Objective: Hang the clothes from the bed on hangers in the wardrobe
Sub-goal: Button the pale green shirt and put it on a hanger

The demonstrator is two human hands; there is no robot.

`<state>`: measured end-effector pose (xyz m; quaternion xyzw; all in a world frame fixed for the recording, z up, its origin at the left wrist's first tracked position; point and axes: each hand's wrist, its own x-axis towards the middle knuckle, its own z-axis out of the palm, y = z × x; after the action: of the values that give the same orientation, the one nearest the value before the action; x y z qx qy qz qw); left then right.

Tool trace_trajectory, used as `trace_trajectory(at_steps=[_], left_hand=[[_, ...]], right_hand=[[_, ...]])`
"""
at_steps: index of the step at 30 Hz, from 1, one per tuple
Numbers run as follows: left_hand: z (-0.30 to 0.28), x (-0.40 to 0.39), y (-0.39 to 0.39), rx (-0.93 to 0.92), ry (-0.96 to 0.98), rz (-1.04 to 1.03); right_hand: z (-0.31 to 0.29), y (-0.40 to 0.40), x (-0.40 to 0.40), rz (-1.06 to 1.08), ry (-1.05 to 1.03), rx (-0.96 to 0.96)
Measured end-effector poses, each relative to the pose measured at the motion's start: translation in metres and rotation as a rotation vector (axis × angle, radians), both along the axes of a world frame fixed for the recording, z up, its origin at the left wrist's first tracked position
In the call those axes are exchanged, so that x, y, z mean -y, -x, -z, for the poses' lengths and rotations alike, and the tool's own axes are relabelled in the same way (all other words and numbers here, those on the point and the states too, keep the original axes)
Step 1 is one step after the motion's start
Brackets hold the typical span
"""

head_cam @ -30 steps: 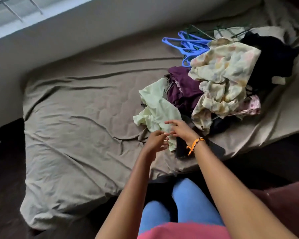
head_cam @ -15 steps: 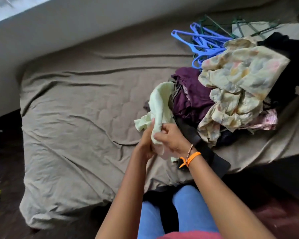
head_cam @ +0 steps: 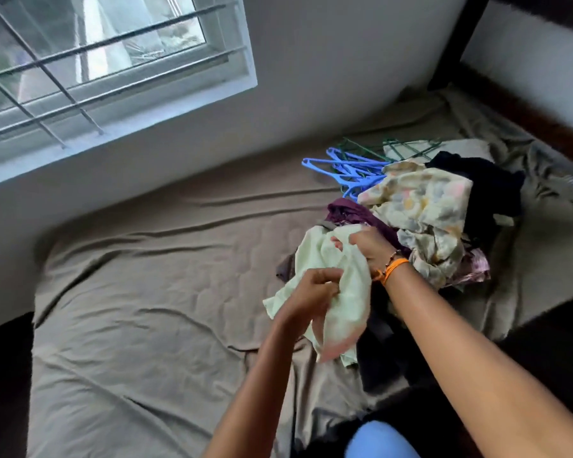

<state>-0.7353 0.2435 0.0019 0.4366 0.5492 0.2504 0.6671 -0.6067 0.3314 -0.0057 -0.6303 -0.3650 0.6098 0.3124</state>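
A pale green garment (head_cam: 341, 292) is lifted off the bed (head_cam: 146, 292) between both hands. My left hand (head_cam: 311, 292) pinches its lower edge. My right hand (head_cam: 369, 247), with an orange band at the wrist, grips its upper part. Behind them lies a pile of clothes: a purple piece (head_cam: 354, 211), a cream flowered piece (head_cam: 420, 206) and a black piece (head_cam: 483, 186). Several blue hangers (head_cam: 344, 170) and green hangers (head_cam: 397, 150) lie at the far side of the pile. No wardrobe shows in this view.
A barred window (head_cam: 96, 61) is set in the white wall beyond the bed. A dark wooden bed frame (head_cam: 523, 107) runs along the right. Dark cloth (head_cam: 384, 361) hangs over the near bed edge. The grey-brown sheet stretches wrinkled to the left.
Both hands have raised the pale green garment higher off the bed and spread apart along it. My view has tilted up, bringing the window into sight.
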Motion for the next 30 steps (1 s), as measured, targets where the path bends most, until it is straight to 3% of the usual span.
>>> trace_trajectory(at_steps=[2,4,7,9,13,16,19,24,27,29,30], left_hand=[[-0.001,0.003,0.011,0.006,0.003,0.035],[-0.001,-0.005,0.022,-0.017,-0.016,0.066],[-0.011,-0.032,0.027,-0.124,-0.103,-0.103],[-0.029,-0.054,0.026,-0.177,-0.224,-0.182],[-0.089,-0.091,0.020,-0.397,-0.461,-0.088],[-0.129,-0.112,0.006,-0.360,-0.588,-0.081],[-0.167,-0.135,-0.012,-0.257,-0.682,-0.164],[-0.203,-0.143,-0.031,-0.289,-0.660,-0.029],[-0.211,-0.140,-0.050,-0.238,-0.697,-0.089],[-0.228,-0.134,-0.060,-0.279,-0.747,-0.141],[-0.237,-0.135,-0.064,-0.278,-0.782,-0.178]], right_hand=[[-0.020,-0.004,-0.012,0.129,-0.139,-0.031],[-0.055,-0.006,-0.021,0.111,-0.290,-0.040],[-0.107,-0.006,-0.031,0.131,-0.519,-0.085],[-0.148,-0.005,-0.037,0.246,-0.639,-0.227],[-0.256,-0.008,-0.034,0.366,-0.869,-0.481],[-0.326,-0.009,-0.015,0.320,-0.992,-0.738],[-0.356,-0.020,0.009,0.282,-1.045,-0.804],[-0.357,-0.050,0.038,0.544,-1.042,-0.688],[-0.367,-0.066,0.053,0.576,-1.090,-0.559],[-0.369,-0.085,0.052,0.532,-1.051,-0.303],[-0.368,-0.098,0.049,0.517,-1.012,0.003]])
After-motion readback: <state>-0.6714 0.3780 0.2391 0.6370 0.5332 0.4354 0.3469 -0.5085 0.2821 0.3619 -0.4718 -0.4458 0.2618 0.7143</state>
